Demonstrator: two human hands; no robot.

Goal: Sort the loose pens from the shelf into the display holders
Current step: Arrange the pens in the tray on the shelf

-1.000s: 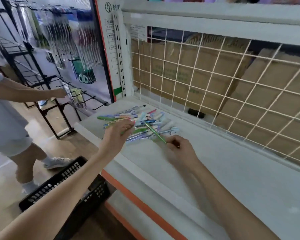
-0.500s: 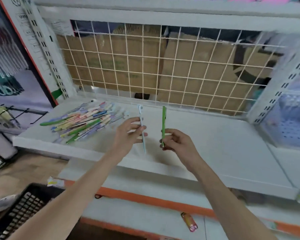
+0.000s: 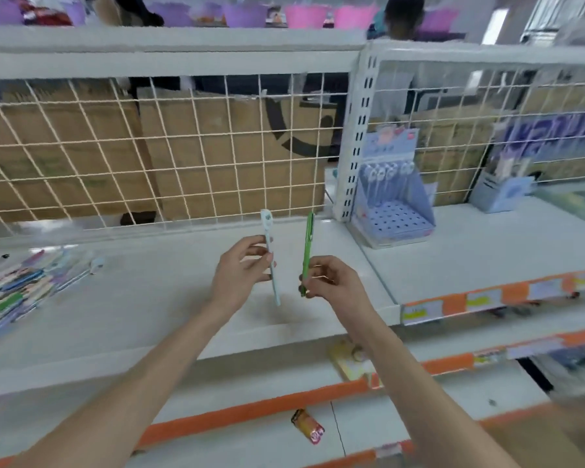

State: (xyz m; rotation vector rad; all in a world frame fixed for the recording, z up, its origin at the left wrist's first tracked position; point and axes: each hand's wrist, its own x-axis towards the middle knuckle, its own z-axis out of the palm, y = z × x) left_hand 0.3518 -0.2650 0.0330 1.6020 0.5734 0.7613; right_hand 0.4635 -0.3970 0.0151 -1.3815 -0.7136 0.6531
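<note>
My left hand [image 3: 238,276] pinches a pale blue pen [image 3: 271,255] upright above the shelf [image 3: 149,298]; my right hand [image 3: 331,282] grips a green pen [image 3: 307,244] just beside it. Left of them lies the loose pen pile [image 3: 17,288]. Right stands a blue display holder [image 3: 394,211], seemingly part-filled.

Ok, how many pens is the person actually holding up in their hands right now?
2. A pale blue pen is pinched upright in the left hand, and a green pen in the right hand. The rest lie in the pile at left.
</note>
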